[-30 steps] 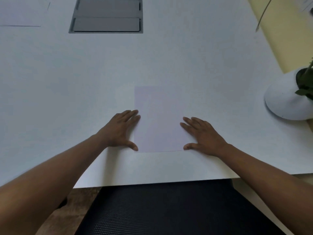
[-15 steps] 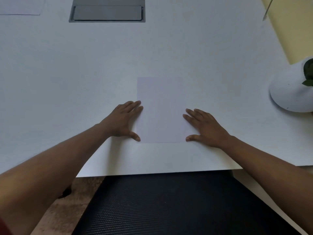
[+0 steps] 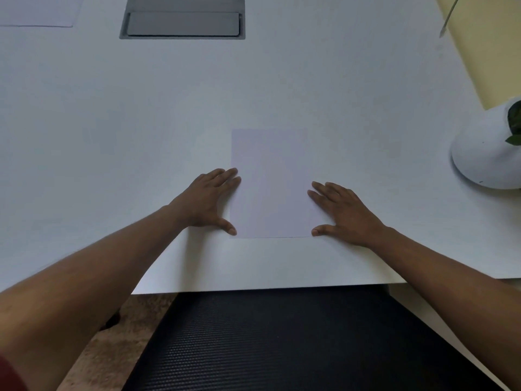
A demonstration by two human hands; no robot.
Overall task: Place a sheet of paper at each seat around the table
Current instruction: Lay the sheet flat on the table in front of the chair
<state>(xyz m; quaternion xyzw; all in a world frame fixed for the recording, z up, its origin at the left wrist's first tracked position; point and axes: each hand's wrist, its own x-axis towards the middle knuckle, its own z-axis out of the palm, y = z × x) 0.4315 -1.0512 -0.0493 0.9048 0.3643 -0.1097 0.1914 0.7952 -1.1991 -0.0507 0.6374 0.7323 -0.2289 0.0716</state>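
A pale sheet of paper (image 3: pixel 270 182) lies flat on the white table (image 3: pixel 282 86), near its front edge and in front of a black chair back (image 3: pixel 267 340). My left hand (image 3: pixel 210 200) lies flat at the sheet's left edge, fingers straight, thumb on the lower left corner. My right hand (image 3: pixel 342 211) rests flat at the right edge, its fingertips on the paper and its thumb by the lower right corner. Another sheet (image 3: pixel 39 11) lies at the far left of the table.
A grey cable hatch (image 3: pixel 183 22) is set into the table at the back. A white plant pot (image 3: pixel 487 153) with green leaves stands at the right edge. Brown floor shows below the table at the left.
Both hands stay flat at the sheet's sides. The view has shifted slightly, so the sheet and the hatch sit a little higher in the frame than a second ago.
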